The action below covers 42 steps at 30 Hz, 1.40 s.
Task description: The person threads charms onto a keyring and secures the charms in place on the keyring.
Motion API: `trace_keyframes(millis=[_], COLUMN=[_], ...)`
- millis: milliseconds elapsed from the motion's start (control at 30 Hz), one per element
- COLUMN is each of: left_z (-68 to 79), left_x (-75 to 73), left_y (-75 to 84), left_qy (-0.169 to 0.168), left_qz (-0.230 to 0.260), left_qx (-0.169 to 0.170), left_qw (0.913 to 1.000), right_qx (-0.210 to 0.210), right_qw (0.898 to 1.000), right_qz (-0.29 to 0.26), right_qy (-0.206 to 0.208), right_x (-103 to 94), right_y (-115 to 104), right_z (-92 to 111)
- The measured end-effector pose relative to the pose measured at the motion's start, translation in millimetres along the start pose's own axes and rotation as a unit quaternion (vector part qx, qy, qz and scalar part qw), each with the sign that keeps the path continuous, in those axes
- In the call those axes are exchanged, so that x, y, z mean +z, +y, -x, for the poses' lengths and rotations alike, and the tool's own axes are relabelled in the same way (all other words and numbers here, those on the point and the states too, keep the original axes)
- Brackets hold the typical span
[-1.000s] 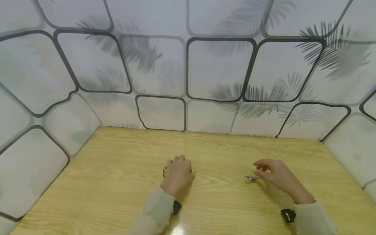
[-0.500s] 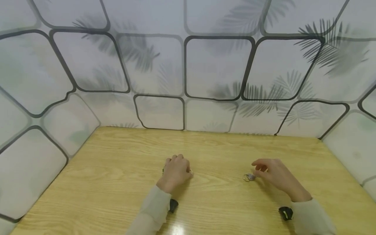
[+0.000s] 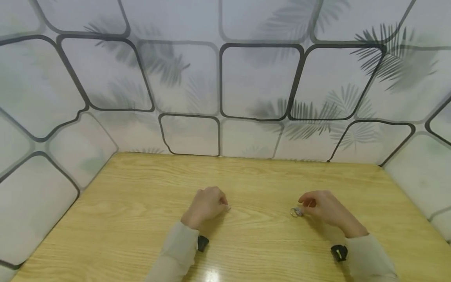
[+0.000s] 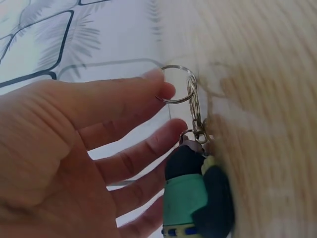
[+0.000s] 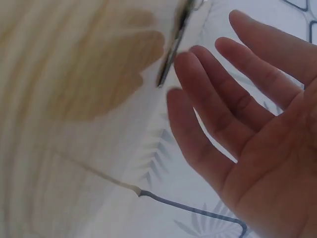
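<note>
My left hand (image 3: pixel 205 205) pinches the metal split ring (image 4: pixel 174 66) of a keychain between thumb and forefinger. From the ring a short chain (image 4: pixel 194 106) leads to a figure charm (image 4: pixel 185 203) in green and dark colours, lying along the table by my loosely bent other fingers. In the head view the hand covers most of the charm. Over to the right, a key (image 3: pixel 299 212) with its own ring (image 3: pixel 293 212) lies on the table. My right hand (image 3: pixel 322 207) hovers beside it, fingers loosely bent and apart from the key blade (image 5: pixel 173 57) in the right wrist view.
The wood-grain table (image 3: pixel 246 246) is bounded by a patterned backdrop (image 3: pixel 260 82) at the back and both sides. A dark wrist device (image 3: pixel 202 243) sits by the left cuff, and another device (image 3: pixel 339 253) by the right.
My left hand has turned over the keychain, so less of it shows in the head view. The right hand has shifted slightly left and now hides the key's blade there.
</note>
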<state>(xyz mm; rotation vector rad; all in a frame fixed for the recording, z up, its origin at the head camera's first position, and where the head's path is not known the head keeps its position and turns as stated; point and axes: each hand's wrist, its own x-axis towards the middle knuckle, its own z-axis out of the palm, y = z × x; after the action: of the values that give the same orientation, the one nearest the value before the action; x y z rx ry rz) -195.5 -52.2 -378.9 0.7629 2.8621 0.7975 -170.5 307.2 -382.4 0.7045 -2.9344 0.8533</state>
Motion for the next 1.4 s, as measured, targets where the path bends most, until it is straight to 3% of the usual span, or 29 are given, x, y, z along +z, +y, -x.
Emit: trace_keyframes(millis=[267,533,833,1267,1400], left_z=[-3.1,-6.8,-6.4,-9.4,-8.9], left_x=[-2.4,-0.4,-5.5,-6.4,-6.8], left_y=[-4.5,-15.1,-14.8,-21.5,-21.2], left_qy=[-0.028,-0.024,-0.021,-0.058,-0.067], left_qz=[0.091,0.198,0.242,0.347,0.362], left_qx=[-0.014,-0.011,-0.017,-0.044,-0.051], left_qw=[0.9953,0.9799,0.9699,0.9349,0.9282], right_qx=[0.043,0.02,0.023,0.008,0.009], right_qw=[0.984,0.991,0.991,0.991,0.993], right_qz=[-0.158,-0.122,-0.118,-0.087,-0.069], right_qy=[-0.067,-0.051,-0.065,-0.097,-0.099], right_x=[-12.6,-12.4,-10.1,1.2,3.3], right_y=[3.0,5.4,5.1,4.3,2.8], right_z=[-5.0,-12.0,-15.7,-20.8,-20.7])
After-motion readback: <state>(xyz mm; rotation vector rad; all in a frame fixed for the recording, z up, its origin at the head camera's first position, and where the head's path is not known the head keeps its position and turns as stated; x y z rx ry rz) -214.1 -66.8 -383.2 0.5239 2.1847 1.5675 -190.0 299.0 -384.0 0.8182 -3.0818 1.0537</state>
